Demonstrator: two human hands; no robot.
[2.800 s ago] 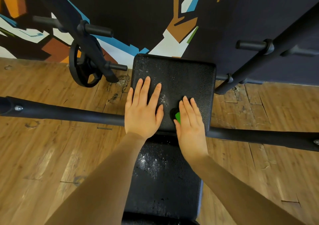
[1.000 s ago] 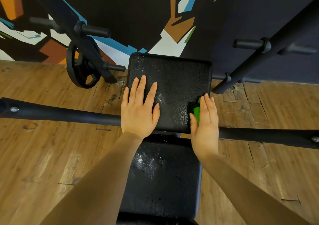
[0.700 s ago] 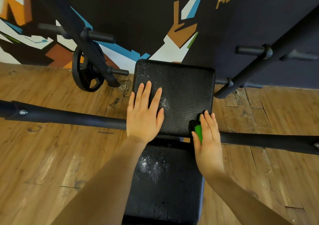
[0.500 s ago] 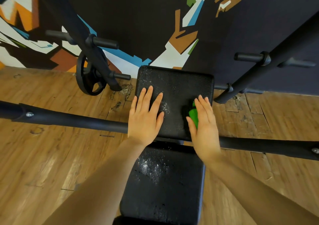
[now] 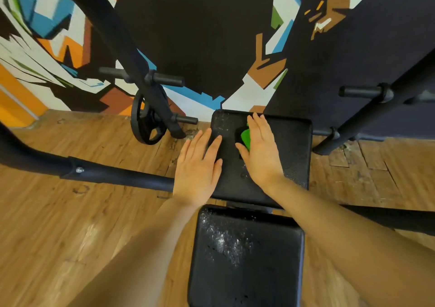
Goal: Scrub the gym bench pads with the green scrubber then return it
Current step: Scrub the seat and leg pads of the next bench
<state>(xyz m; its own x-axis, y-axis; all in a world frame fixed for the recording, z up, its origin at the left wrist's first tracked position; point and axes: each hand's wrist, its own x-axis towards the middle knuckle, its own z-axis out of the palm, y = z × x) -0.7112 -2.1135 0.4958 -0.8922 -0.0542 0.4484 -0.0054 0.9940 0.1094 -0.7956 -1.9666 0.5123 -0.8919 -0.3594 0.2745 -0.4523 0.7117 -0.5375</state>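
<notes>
You are in the middle of the scrubbing step, working the far pad [image 5: 287,156] of the bench. Your right hand [image 5: 261,151] lies flat over the green scrubber [image 5: 246,137], fingers straight and close together, pressing it down onto the pad rather than curling round it; only a wedge of green shows at the left edge of your palm. The scrubber sits toward the far left part of that pad, close to its far edge. Your left hand [image 5: 197,167] rests just beside it on the pad's left edge, fingers straight and slightly spread, holding nothing and seemingly bracing you.

White specks still show along the far left corner of this pad, right where you are rubbing, so that corner looks unfinished. The near pad [image 5: 244,259] carries a much denser patch of white residue on its left half and appears untouched.

For the next move, judge it this way: keep the flat palm pressure and sweep the scrubber across the speckled corner, then draw it back toward you over the gap onto the near pad. Your left hand will likely need to shift out of the way. The black frame bar [image 5: 113,174] crosses under the bench on the left; stay above it. Where the scrubber belongs afterwards is not in view.
</notes>
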